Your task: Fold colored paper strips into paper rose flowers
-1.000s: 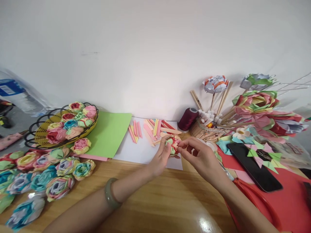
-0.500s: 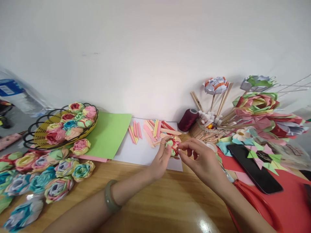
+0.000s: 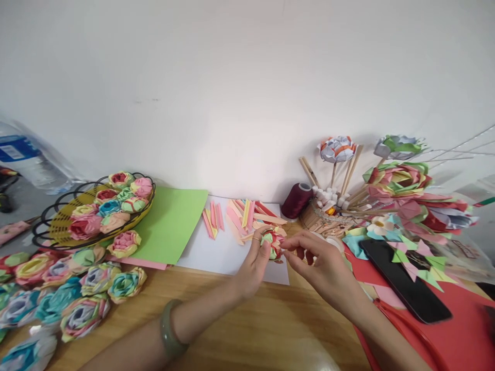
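Between my two hands is a small paper flower [image 3: 274, 241] with green, red and pale petals. My left hand [image 3: 254, 263] is closed round its left side, thumb in front, and a ring shows on one finger. At the flower's right edge, the thumb and index finger of my right hand [image 3: 315, 257] pinch what looks like a petal. The exact pinched bit is too small to make out. Just behind the flower, folded paper strips [image 3: 247, 214] in pink, yellow, red and orange lie on a white sheet [image 3: 216, 260].
To the left, a yellow basket [image 3: 58, 221] holds paper flowers, with more paper flowers [image 3: 87, 312] before it. A green sheet [image 3: 174, 221] lies beside it. On the right are a maroon thread spool [image 3: 297, 201], a pot of sticks [image 3: 313, 219], a phone [image 3: 406, 281] and red-handled scissors [image 3: 410, 330].
The whole view has shifted, so things appear slightly lower. My hands keep the same hold on the paper flower, with barely any finger movement.
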`<state>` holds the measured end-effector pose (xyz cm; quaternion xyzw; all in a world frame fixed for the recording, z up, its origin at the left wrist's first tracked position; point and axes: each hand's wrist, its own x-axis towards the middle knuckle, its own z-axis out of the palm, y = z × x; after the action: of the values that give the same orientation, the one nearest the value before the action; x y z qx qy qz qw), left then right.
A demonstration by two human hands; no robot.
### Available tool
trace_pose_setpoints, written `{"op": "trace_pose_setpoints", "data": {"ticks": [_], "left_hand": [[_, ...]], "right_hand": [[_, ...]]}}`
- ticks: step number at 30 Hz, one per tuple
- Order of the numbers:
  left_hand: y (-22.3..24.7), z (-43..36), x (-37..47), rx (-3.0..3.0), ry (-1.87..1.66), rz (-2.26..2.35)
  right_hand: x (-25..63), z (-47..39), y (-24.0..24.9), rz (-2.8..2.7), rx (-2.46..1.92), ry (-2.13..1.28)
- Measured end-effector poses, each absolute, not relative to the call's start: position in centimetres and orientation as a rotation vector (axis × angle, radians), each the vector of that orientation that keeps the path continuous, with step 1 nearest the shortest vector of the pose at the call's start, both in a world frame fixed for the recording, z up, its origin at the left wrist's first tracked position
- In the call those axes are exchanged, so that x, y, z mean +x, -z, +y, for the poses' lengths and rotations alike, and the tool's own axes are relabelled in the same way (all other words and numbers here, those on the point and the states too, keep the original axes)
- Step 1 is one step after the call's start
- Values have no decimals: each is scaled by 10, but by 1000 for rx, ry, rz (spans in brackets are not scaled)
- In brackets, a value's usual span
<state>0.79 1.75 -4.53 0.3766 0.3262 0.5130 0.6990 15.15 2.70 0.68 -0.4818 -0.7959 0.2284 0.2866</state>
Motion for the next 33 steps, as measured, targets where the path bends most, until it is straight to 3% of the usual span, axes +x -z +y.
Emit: {"op": "trace_pose_setpoints", "data": {"ticks": [21, 33], "left_hand": [[46, 17, 10, 848, -1112, 698], [42, 15, 11, 972, -1160, 724]], "right_hand": [[148, 28, -8, -2108, -1235, -758], [141, 22, -2, -2187, -1331, -326]]}}
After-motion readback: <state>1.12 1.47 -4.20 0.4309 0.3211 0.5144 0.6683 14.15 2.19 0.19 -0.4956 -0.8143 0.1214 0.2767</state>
